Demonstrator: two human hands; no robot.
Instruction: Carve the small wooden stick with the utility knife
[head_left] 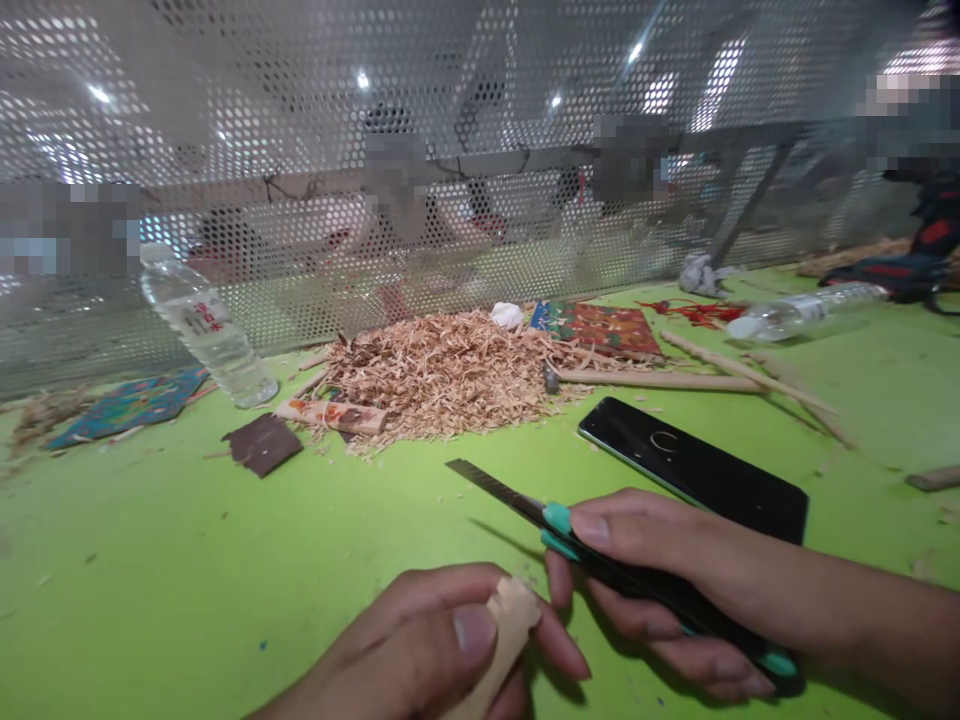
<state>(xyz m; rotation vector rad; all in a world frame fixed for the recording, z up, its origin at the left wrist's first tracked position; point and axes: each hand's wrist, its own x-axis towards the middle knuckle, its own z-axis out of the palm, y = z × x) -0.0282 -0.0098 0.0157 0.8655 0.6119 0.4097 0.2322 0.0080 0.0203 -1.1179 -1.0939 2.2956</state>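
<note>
My left hand [427, 640] is closed around a pale piece of wood [510, 625] at the bottom middle, its rough, cut end pointing up between thumb and fingers. The lower part of the wood runs out of view. To the right, my right hand [660, 580] grips a black and teal utility knife [559, 528]. Its long dark blade is out and points up and left, above the wood and apart from it. Just beyond my right hand lies a black smartphone [697, 465], partly covered by that hand.
A heap of wood shavings [442, 370] lies mid-table. Around it are a hammer [660, 381], brown sandpaper [262, 443], a patterned sheet [600, 328] and thin sticks [750, 372]. A water bottle [214, 335] leans left; another bottle [814, 310] lies right, near a power drill [907, 262]. Perforated metal screen [315, 130] stands behind.
</note>
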